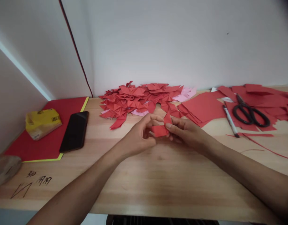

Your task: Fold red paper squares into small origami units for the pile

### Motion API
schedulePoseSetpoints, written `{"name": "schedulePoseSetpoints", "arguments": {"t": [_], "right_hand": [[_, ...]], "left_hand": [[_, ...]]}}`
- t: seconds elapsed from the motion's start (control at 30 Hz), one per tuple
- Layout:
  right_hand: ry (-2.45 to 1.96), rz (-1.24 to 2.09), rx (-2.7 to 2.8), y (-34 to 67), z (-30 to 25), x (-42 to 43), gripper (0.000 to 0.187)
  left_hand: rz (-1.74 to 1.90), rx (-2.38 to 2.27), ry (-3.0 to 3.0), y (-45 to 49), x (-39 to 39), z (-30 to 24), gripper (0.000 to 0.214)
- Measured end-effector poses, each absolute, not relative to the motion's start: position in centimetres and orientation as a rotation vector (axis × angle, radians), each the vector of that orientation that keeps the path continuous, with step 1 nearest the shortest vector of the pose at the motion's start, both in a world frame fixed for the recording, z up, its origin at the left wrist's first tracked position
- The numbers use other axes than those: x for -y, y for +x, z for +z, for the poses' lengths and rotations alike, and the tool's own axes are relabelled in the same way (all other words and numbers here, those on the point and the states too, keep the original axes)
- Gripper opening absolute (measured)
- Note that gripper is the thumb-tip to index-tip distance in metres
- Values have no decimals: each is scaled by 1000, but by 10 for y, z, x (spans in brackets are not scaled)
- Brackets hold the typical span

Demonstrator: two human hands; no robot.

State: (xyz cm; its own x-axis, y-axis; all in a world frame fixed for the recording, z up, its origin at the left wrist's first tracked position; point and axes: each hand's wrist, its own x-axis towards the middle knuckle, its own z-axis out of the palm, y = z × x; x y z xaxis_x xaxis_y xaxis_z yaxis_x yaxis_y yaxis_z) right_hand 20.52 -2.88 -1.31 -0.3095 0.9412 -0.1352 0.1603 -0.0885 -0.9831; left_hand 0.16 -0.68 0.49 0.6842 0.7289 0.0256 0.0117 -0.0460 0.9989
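Note:
A small folded piece of red paper [161, 130] is held just above the table, between my two hands. My right hand [185, 131] pinches its right side, thumb in front and fingers behind. Curled round the left side is my left hand [142, 132], its index finger reaching the upper part of the paper and its thumb low near the corner. Some of the left fingertips are hidden behind the paper. Right behind my hands lies a heap of folded red paper pieces [136, 97], with a few pink ones [185, 93] among them.
Flat red paper sheets [205, 107], black-handled scissors [250, 115], a marker pen [230, 120] and thin red strips [263, 143] lie right. At left are a phone [74, 131], a yellow packet [43, 122] and a red sheet [61, 106]. A white wall [169, 40] rises behind.

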Motion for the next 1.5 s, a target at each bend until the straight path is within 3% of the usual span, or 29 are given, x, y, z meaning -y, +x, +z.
{"name": "schedulePoseSetpoints", "arguments": {"t": [0.17,0.47,0.93,1.3,1.5], "right_hand": [[-1182,1575,1485,207,-10,27,37],[-1097,1722,1426,201,-11,30,33],[-1103,1622,1409,199,-16,33,30],[-1078,1647,1407,199,-13,30,31],[-1082,1623,1402,199,-16,32,31]], "left_hand": [[677,-703,1804,-6,-1,6,14],[694,-636,1856,-3,3,4,6],[762,-750,1426,10,11,-1,13],[760,-796,1599,5,8,4,6],[715,-765,1461,8,12,-1,14]]}}
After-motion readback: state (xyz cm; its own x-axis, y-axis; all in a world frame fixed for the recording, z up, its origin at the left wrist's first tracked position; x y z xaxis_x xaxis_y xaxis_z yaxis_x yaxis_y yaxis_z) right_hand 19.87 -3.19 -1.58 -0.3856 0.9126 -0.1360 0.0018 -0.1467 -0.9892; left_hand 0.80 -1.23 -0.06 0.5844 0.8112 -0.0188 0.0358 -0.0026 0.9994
